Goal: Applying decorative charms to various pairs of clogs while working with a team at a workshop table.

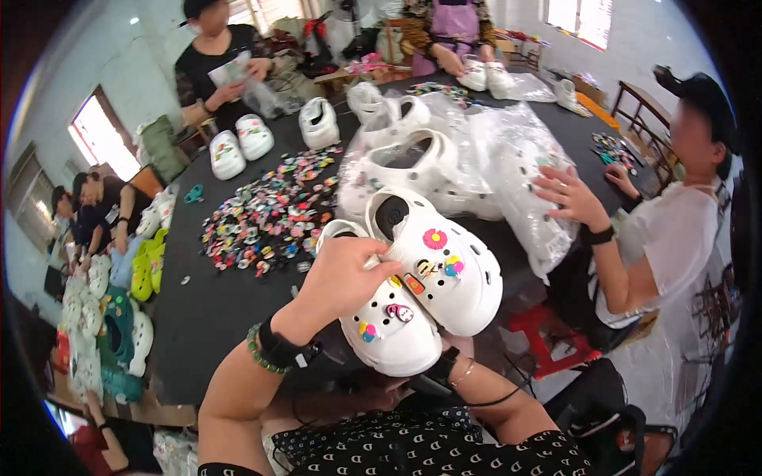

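1. The left hand (pixel 341 274) bends over a pair of white clogs (pixel 459 297), thumb and forefinger close together where the shoes meet; I cannot tell whether they pinch anything.
2. The right hand (pixel 459 344) is beneath the clogs, mostly hidden; its grip cannot be told.
3. The pair is at the table's (pixel 210 325) near edge, toes toward the wearer, a pink flower (pixel 434 239) on one.
4. Loose charms (pixel 274 210) lie heaped beyond, to the left.

White clogs (pixel 470 297) carry a pink flower charm (pixel 434 239) at center; a black tabletop (pixel 194 317) shows center left, lime-green clogs (pixel 143 274) far left, a purple apron (pixel 456 22) at top, black fabric (pixel 381 440) with white motifs at bottom.
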